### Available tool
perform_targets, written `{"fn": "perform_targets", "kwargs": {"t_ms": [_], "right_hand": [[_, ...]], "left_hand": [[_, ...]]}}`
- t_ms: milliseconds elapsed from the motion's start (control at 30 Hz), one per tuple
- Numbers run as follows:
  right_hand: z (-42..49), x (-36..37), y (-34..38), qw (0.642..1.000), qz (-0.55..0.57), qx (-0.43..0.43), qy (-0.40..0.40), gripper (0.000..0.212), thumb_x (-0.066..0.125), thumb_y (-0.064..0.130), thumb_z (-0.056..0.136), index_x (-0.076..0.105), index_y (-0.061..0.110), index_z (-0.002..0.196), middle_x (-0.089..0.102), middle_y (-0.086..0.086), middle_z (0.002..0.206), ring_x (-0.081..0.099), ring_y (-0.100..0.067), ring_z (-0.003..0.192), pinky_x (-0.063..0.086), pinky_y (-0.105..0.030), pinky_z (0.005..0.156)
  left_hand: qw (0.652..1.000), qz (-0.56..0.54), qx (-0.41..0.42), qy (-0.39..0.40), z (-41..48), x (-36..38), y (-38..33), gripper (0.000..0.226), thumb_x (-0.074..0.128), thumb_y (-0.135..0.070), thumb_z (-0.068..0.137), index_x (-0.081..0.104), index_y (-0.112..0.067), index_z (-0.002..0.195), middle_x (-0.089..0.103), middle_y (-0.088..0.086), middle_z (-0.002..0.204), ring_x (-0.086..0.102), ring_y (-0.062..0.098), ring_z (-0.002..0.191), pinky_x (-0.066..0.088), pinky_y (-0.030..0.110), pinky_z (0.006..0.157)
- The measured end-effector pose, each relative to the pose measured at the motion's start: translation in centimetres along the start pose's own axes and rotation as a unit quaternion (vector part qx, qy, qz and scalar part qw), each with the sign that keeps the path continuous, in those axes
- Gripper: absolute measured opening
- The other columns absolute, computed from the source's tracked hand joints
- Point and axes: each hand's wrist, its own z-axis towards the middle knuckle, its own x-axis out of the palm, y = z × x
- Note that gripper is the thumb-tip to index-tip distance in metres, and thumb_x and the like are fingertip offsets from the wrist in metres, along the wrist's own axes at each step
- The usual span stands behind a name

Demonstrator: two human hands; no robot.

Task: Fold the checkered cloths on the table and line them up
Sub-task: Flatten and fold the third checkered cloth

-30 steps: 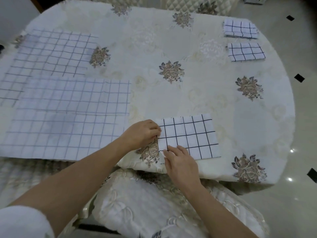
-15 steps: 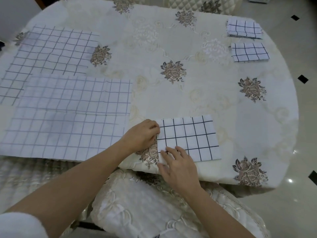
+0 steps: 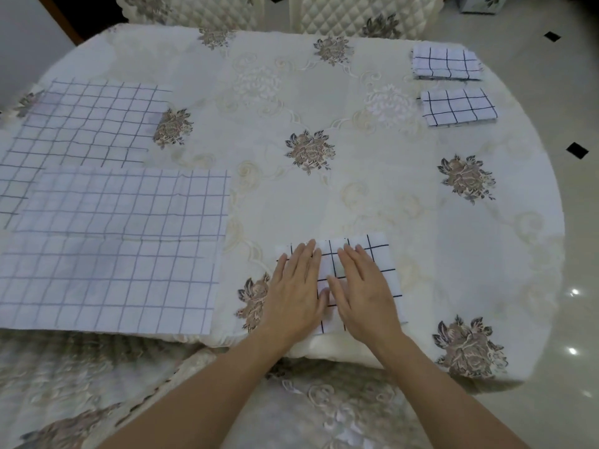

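A small folded checkered cloth (image 3: 379,254) lies near the table's front edge. My left hand (image 3: 296,286) and my right hand (image 3: 363,286) press flat on it side by side, fingers straight, covering most of it. Two folded checkered cloths sit at the far right, one (image 3: 445,63) behind the other (image 3: 458,107). Unfolded checkered cloths overlap on the left: a far one (image 3: 87,121), a middle one (image 3: 129,202) and a near one (image 3: 107,283).
The oval table (image 3: 356,189) carries a cream floral tablecloth. A padded chair seat (image 3: 291,409) is right below my arms. Quilted chair backs (image 3: 350,14) stand at the far side. Glossy tiled floor (image 3: 577,222) lies to the right.
The cloth under my hands is now half as wide, folded over. Both hands went from pinching its left edge to lying flat on top of it.
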Motion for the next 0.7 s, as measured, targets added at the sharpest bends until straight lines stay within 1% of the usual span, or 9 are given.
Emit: {"fn": "perform_targets", "kwargs": {"t_ms": [67, 133, 200, 300, 400, 467, 533, 600, 700], "right_hand": [[0.9, 0.6, -0.3, 0.999, -0.029, -0.008, 0.036, 0.062, 0.028, 0.047, 0.104, 0.041, 0.006, 0.149, 0.038, -0.009, 0.156, 0.025, -0.022, 0.150, 0.027, -0.043, 0.121], [1.4, 1.1, -0.5, 0.996, -0.052, -0.010, 0.074, 0.068, 0.019, 0.053, 0.104, 0.030, 0.009, 0.155, 0.027, -0.006, 0.162, 0.014, -0.019, 0.153, 0.019, -0.042, 0.123], [1.4, 1.5, -0.9, 0.993, -0.069, -0.014, 0.094, 0.072, 0.014, 0.057, 0.103, 0.023, 0.011, 0.157, 0.020, -0.004, 0.165, 0.009, -0.017, 0.154, 0.014, -0.041, 0.125], [1.3, 1.7, -2.3, 0.990, -0.098, -0.027, 0.101, 0.074, 0.012, 0.059, 0.103, 0.022, 0.011, 0.157, 0.018, -0.005, 0.165, 0.009, -0.018, 0.154, 0.013, -0.040, 0.124], [1.3, 0.9, -4.7, 0.986, -0.134, -0.032, 0.090, 0.075, 0.019, 0.060, 0.102, 0.021, 0.009, 0.157, 0.017, -0.007, 0.166, 0.011, -0.021, 0.154, 0.015, -0.043, 0.124], [1.2, 0.1, -6.2, 0.985, -0.148, -0.018, 0.086, 0.078, 0.020, 0.062, 0.101, 0.016, 0.009, 0.158, 0.011, -0.006, 0.166, 0.008, -0.020, 0.154, 0.014, -0.044, 0.124], [1.0, -0.5, -7.2, 0.983, -0.161, -0.001, 0.092, 0.080, 0.016, 0.064, 0.100, 0.010, 0.010, 0.159, 0.005, -0.005, 0.167, 0.003, -0.018, 0.154, 0.011, -0.045, 0.125], [1.1, -0.7, -7.6, 0.980, -0.173, 0.009, 0.102, 0.082, 0.011, 0.066, 0.099, 0.005, 0.011, 0.159, 0.000, -0.004, 0.167, -0.001, -0.017, 0.154, 0.009, -0.045, 0.125], [1.2, -0.9, -7.7, 0.977, -0.179, 0.016, 0.118, 0.084, 0.008, 0.067, 0.098, 0.001, 0.010, 0.159, -0.003, -0.005, 0.167, -0.004, -0.018, 0.154, 0.006, -0.045, 0.125]], "left_hand": [[1.000, 0.013, -0.010, 0.026, 0.2, 1.0, -0.8, 0.067, 0.019, -0.043, 0.101, 0.015, -0.008, 0.158, 0.008, 0.008, 0.167, 0.005, 0.023, 0.154, 0.015, 0.048, 0.123], [0.999, 0.019, -0.017, 0.046, 0.3, 1.6, -1.3, 0.069, 0.021, -0.043, 0.100, 0.009, -0.010, 0.159, 0.002, 0.006, 0.167, -0.001, 0.020, 0.154, 0.013, 0.049, 0.122], [0.998, 0.024, -0.023, 0.062, 0.3, 2.0, -1.5, 0.070, 0.023, -0.045, 0.099, 0.005, -0.013, 0.160, 0.000, 0.003, 0.168, -0.004, 0.019, 0.154, 0.014, 0.049, 0.122], [0.997, 0.031, -0.038, 0.060, 0.2, 2.1, -1.4, 0.071, 0.022, -0.052, 0.101, 0.004, -0.016, 0.160, -0.002, 0.003, 0.168, -0.006, 0.019, 0.154, 0.012, 0.048, 0.123], [0.996, 0.043, -0.048, 0.055, 0.1, 1.8, -0.7, 0.074, 0.021, -0.060, 0.101, 0.005, -0.019, 0.160, -0.002, 0.003, 0.168, -0.005, 0.020, 0.154, 0.010, 0.047, 0.125], [0.995, 0.042, -0.070, 0.050, -0.2, 1.7, 0.1, 0.075, 0.021, -0.061, 0.101, 0.003, -0.019, 0.160, -0.003, 0.003, 0.168, -0.005, 0.021, 0.154, 0.009, 0.046, 0.125], [0.994, 0.044, -0.086, 0.052, -0.6, 1.5, 0.9, 0.076, 0.020, -0.061, 0.101, -0.002, -0.018, 0.160, -0.008, 0.005, 0.167, -0.007, 0.021, 0.154, 0.009, 0.045, 0.125], [0.993, 0.053, -0.084, 0.061, -0.8, 1.4, 1.3, 0.077, 0.016, -0.062, 0.101, -0.006, -0.016, 0.159, -0.011, 0.006, 0.167, -0.010, 0.021, 0.154, 0.008, 0.045, 0.125], [0.991, 0.071, -0.088, 0.071, -0.7, 1.1, 1.2, 0.078, 0.013, -0.062, 0.100, -0.005, -0.013, 0.159, -0.011, 0.009, 0.167, -0.010, 0.023, 0.154, 0.009, 0.048, 0.125]]}}
